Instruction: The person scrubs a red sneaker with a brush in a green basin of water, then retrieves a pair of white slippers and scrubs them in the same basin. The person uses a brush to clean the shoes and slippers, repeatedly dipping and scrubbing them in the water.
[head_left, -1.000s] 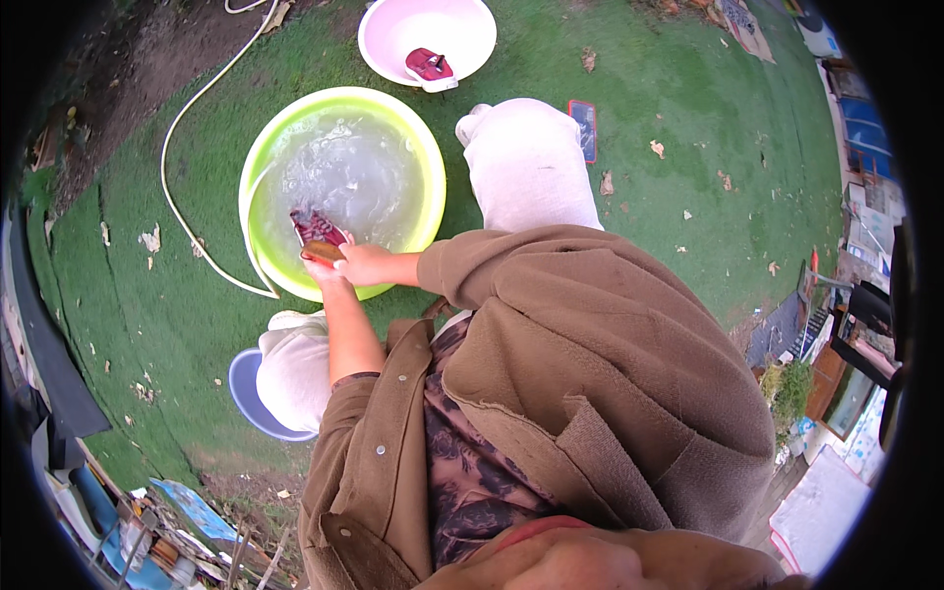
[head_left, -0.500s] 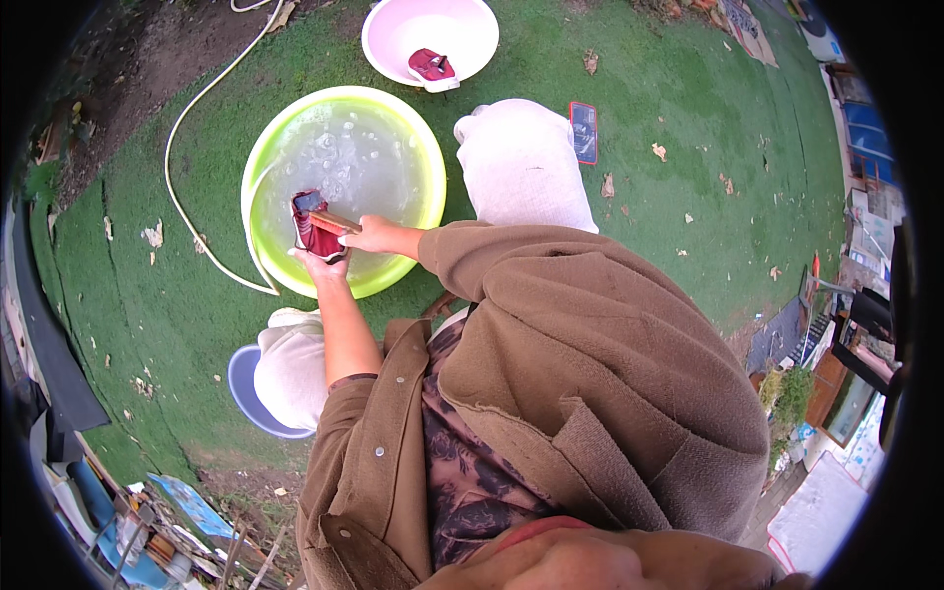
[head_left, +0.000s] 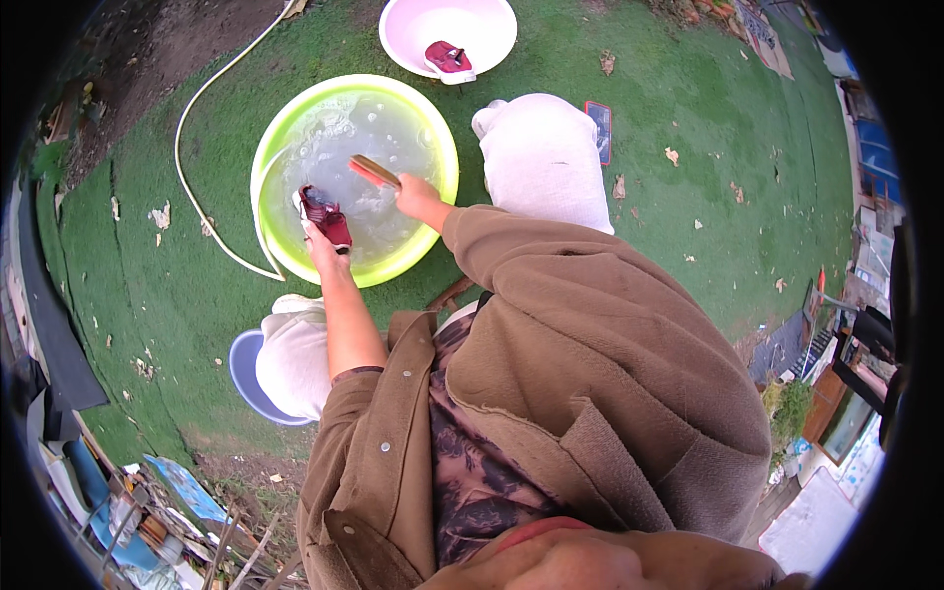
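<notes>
A dark red shoe [head_left: 328,218] with a white sole edge is gripped in my left hand [head_left: 319,246], over the near left part of a lime-green basin [head_left: 444,157]. Soapy water [head_left: 369,133] with bubbles fills the basin. My right hand [head_left: 417,195] is closed round the near end of a wooden scrubbing brush [head_left: 376,171]. The brush has reddish bristles and is apart from the shoe, held above the water to its right. A second dark red shoe [head_left: 449,61] rests in a pink basin [head_left: 398,25] farther off.
A pale hose [head_left: 178,147] curves across the green turf [head_left: 688,216] and over the basin's left rim. My knees [head_left: 546,157] flank the basin. Beside the right one lies a dark flat rectangular thing with a red edge [head_left: 599,131]. A blue tub [head_left: 246,379] stands by my left leg.
The brush has come off the shoe and moved right and up with my right hand. My left hand has turned the shoe, so its opening now shows more.
</notes>
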{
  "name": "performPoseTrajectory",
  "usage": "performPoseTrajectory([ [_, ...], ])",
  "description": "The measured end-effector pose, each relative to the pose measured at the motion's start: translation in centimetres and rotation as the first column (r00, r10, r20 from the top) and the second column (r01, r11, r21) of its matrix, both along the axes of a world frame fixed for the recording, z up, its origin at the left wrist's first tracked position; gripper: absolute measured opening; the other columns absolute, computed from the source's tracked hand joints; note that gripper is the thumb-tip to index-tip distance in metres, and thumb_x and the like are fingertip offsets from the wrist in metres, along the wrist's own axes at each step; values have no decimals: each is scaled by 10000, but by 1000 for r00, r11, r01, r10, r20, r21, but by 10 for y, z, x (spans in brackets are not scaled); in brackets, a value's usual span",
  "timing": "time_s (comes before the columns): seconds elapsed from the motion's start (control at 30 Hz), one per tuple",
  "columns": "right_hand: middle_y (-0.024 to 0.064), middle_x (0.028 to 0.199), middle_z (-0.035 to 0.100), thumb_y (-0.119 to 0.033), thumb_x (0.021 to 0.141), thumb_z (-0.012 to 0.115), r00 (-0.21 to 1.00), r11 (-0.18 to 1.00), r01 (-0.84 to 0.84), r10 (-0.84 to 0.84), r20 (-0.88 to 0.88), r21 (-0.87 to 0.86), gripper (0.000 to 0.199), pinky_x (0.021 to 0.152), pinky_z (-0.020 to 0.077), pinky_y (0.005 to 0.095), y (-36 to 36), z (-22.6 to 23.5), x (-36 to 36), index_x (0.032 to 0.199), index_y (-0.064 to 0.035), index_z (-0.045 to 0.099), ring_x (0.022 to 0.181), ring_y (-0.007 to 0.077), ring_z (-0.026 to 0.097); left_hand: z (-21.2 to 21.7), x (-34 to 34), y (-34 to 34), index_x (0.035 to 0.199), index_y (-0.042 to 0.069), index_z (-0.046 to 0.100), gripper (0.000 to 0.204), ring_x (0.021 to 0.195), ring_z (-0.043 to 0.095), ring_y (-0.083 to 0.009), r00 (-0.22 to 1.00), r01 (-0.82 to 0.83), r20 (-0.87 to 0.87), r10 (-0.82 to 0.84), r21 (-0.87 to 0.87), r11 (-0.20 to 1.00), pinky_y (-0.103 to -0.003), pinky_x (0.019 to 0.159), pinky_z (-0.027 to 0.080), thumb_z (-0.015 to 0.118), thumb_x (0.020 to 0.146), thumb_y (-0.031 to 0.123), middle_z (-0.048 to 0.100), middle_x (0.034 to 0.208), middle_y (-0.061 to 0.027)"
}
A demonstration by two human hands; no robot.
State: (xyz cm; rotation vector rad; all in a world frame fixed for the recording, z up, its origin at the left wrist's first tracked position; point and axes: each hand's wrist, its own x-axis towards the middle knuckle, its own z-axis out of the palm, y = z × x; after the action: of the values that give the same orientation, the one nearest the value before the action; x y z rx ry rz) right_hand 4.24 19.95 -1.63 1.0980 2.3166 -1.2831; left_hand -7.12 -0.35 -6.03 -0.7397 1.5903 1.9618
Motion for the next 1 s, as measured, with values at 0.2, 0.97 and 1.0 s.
performPoseTrajectory([
  [0.2,187,984,673,-218,841,624,930,938,-176,59,-362,-299,263,826,503,452,-46,-15,-40,1069,-88,635,937,366,645,29,14,23,1267,204,499,634,1062,564,-286,966,52,236,-103,211,976,-532,791,484,256,944,692,583,1190,-59],
  [0.97,215,1025,683,-260,785,665,979,979,-202,202,-6,-33,392,847,525,457,-68,6,-37,1084,-16,599,981,374,665,44,55,16,1429,120,361,628,1305,407,-383,949,21,279,-148,411,911,-619,1058,331,210,998,552,404,1445,-176],
  [1.0,218,1022,683,-254,788,661,988,987,-156,156,-7,-27,381,851,524,457,-67,6,-37,1077,-13,601,985,373,665,44,57,15,1421,119,371,612,1300,412,-385,951,27,272,-149,407,913,-620,1056,336,212,1004,538,412,1436,-180],
])
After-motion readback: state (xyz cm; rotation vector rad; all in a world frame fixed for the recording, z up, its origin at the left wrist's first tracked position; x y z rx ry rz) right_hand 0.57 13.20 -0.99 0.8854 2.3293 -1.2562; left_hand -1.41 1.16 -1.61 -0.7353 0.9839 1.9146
